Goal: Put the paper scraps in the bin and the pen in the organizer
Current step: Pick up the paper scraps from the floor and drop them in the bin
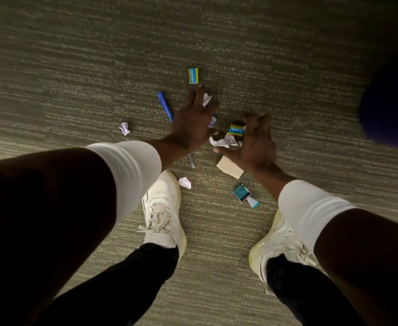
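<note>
A carpeted floor is seen from above, with two arms in white sleeves reaching down toward litter at the centre of the frame. The left hand is spread over the carpet just left of centre, and a white paper scrap is pinched between its fingertips at the upper edge of the hand. The blue pen lies slantwise beneath that hand — its capped end shows at the upper left of the hand, its tip below the wrist. The right hand is curled, claw-like, over a heap of crumpled scraps at centre, apparently to gather several at once; whether they are actually gripped cannot be told.

Two more crumpled scraps lie loose: one left of centre, one beside the toe of a white shoe. Also scattered are two small blue-and-yellow boxes, a tan note under the right wrist, and a teal object lower down.

No bin or organizer can be identified. A dark blue rounded shape at the right edge is too blurred to name, and nothing can be seen inside it.
</note>
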